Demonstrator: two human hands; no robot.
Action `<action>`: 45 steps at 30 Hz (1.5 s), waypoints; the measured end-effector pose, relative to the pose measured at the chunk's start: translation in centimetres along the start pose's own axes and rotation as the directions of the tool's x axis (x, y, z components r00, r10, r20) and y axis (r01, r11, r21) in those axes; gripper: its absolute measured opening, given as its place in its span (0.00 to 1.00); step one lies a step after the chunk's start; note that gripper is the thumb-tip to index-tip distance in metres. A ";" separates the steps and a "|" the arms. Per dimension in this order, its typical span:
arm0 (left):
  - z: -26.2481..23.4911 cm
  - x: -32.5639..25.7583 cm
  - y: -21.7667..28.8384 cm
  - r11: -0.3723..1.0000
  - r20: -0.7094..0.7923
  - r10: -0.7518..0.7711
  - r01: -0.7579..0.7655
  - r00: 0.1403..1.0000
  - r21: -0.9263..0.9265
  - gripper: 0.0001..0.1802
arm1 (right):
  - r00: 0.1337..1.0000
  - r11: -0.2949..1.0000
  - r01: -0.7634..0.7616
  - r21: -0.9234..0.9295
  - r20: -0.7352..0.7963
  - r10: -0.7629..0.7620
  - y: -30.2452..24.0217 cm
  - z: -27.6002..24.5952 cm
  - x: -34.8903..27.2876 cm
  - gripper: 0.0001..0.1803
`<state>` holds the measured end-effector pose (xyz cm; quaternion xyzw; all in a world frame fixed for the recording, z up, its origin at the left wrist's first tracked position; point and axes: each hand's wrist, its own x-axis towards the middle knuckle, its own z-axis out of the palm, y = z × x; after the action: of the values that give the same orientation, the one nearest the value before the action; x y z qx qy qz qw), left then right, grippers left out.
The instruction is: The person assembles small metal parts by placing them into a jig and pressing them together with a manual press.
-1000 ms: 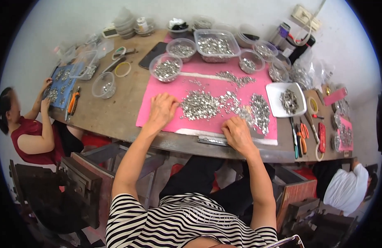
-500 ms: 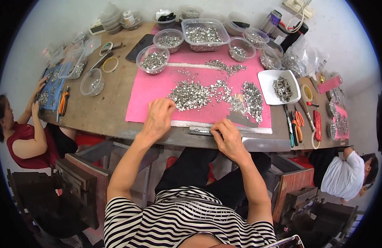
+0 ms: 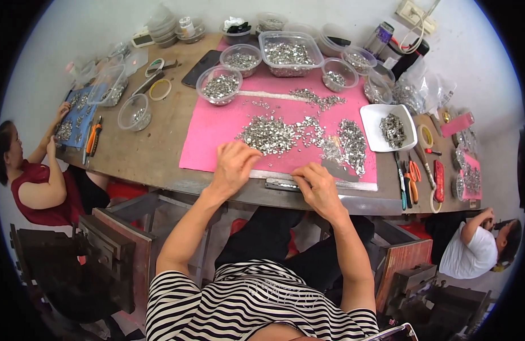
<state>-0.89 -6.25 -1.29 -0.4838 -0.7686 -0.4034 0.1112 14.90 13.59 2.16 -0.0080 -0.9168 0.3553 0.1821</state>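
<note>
A heap of small silvery metal pieces (image 3: 268,135) lies on the pink mat (image 3: 208,133) in front of me. Just short of the heap, my left hand (image 3: 234,169) hovers with thumb and fingers pinched together; whatever may be between the fingertips is too small to make out. A narrow dark metal bar (image 3: 281,184) lies along the table's near edge. My right hand (image 3: 319,188) is closed at its right end, thumb and fingers gripping it. To the right lie a second heap of pieces (image 3: 352,145) and a flat grey plate (image 3: 337,169).
Plastic tubs of metal pieces (image 3: 288,54) line the back. A white dish (image 3: 367,128) stands right, beside pliers (image 3: 413,176) and a red-handled tool (image 3: 438,181). A phone (image 3: 201,69) and tape rolls (image 3: 160,89) lie left. Two people sit at the sides.
My left hand has moved right and slightly nearer the metal bar. My right hand stays at the bar's right end. The whole view has shifted a little.
</note>
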 end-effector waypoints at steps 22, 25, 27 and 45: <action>-1.9 0.8 -2.3 0.976 -0.092 -0.110 0.125 0.990 0.180 0.05 | 0.992 0.972 0.123 -0.201 0.019 -0.122 2.9 1.2 2.8 0.03; -0.3 1.3 -0.1 0.992 -0.041 0.032 -0.027 0.999 0.120 0.04 | 0.988 0.977 0.145 -0.156 0.072 -0.135 2.8 1.3 3.0 0.03; 0.4 1.3 0.6 0.985 0.114 0.127 -0.138 0.985 0.102 0.05 | 0.980 0.955 0.193 -0.225 0.093 -0.176 2.8 1.1 2.9 0.04; 1.1 0.7 4.2 0.991 0.167 0.003 0.019 0.986 -0.132 0.04 | 0.993 0.987 -0.021 0.157 -0.110 0.039 0.9 -0.9 -2.9 0.06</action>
<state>2.47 -4.09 0.54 -0.5190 -0.7486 -0.4124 0.0124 17.77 14.42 1.21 -0.0275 -0.8744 0.4274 0.2282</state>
